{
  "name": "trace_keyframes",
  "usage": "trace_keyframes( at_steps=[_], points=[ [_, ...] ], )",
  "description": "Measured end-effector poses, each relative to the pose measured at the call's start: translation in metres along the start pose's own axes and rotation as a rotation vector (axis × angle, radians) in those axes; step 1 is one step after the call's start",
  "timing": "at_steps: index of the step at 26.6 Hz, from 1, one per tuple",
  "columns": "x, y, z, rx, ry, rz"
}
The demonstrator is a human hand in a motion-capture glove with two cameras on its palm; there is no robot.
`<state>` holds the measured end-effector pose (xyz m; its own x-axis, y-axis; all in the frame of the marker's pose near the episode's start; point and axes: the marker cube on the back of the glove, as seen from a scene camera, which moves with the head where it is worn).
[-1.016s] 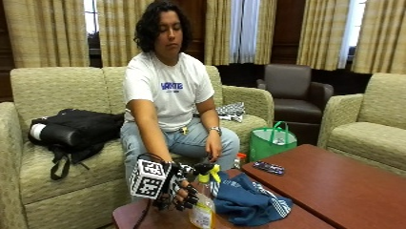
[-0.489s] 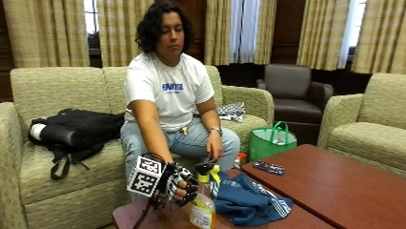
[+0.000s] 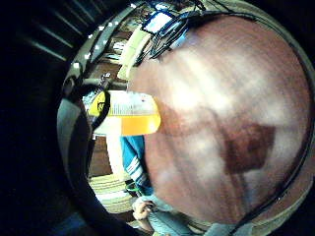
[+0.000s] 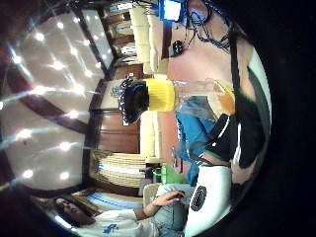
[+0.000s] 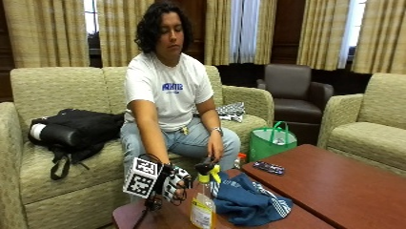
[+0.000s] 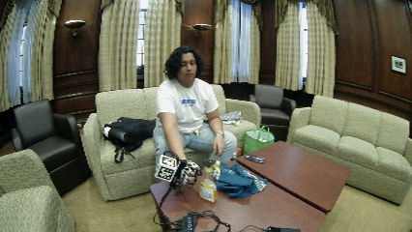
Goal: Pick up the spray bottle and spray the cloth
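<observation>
On the near corner of the wooden desk [image 5: 355, 186]: spray bottle [image 5: 203, 206] upright, clear body with orange-yellow liquid in the lower part, yellow collar, dark trigger head. Blue cloth [image 5: 248, 200] with white stripes lies bunched just beside it, on the side away from the gloved hand.

Right hand [image 5: 172, 182] hangs just beside the bottle at neck height, fingers loosely curled, nothing in its hold; can't tell whether a fingertip touches the bottle. Bare hand [image 5: 215, 158] rests at the person's knee.

Green tote bag [image 5: 271, 141] on the floor by the couch; contents not readable. Black backpack [image 5: 73, 132] on the couch seat. Small dark object [image 5: 269, 167] on the far desk section.

View differences:
- Little finger side palm view: bottle [image 3: 129, 118] body, liquid level and white label clear, cloth [image 3: 133, 157] past it, mostly bare desk [image 3: 231, 123].
- Thumb side palm view: yellow collar and dark head of the bottle [image 4: 158, 96], cloth [image 4: 195, 118] behind it, green bag [image 4: 168, 175] beyond.
- Wide outside view: cables and a black box [image 6: 193, 223] at the desk's near edge, unseen in the closer outside view.
</observation>
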<state>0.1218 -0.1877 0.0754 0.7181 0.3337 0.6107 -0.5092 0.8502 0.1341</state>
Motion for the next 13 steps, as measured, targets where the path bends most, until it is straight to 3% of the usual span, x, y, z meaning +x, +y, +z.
trace_keyframes(
  at_steps=[13],
  points=[
    [-0.003, 0.004, 0.012, -0.061, -0.053, -0.022]
  ],
)
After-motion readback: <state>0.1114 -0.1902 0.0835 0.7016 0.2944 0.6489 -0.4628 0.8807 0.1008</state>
